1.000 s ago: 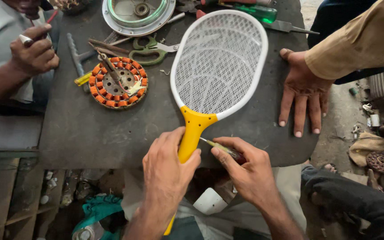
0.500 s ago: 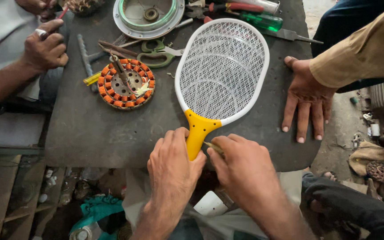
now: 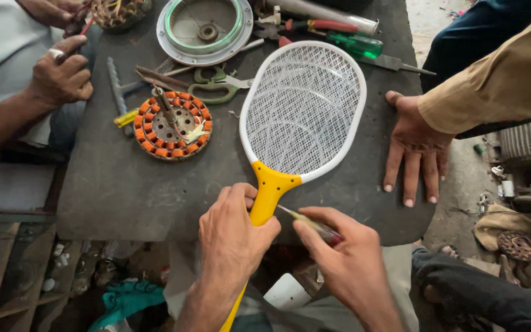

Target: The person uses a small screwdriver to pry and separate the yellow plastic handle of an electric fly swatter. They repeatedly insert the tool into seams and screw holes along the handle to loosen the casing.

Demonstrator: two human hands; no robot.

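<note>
The left hand (image 3: 236, 237) is wrapped around the yellow handle of the racket-shaped swatter (image 3: 299, 126), grip clenched on it just below the neck. The swatter's white-framed mesh head lies flat on the dark desk (image 3: 112, 184), and the handle runs off the near edge toward the person. The right hand (image 3: 345, 261) pinches a small screwdriver (image 3: 305, 221), grip closed on its shaft, with the thin tip pointed at the yellow handle right where the left thumb sits; whether the tip touches the plastic cannot be told.

Left of the swatter's head sits a round motor stator (image 3: 172, 126) with orange copper windings, and a tool lies across its centre. Just above it are green-handled scissors (image 3: 216, 86), and beyond them a round metal housing (image 3: 205, 24) with a green ring inside. Along the far edge lie a red-handled tool (image 3: 321, 26) and a green-handled screwdriver (image 3: 357, 46), close to the swatter's rim.

On the right, another person's hand (image 3: 414, 147) in a tan sleeve rests flat on the desk, fingers spread, just beside the mesh frame but apart from it. On the far left, a second bystander's hand (image 3: 59, 77) is curled at the desk's corner.
</note>
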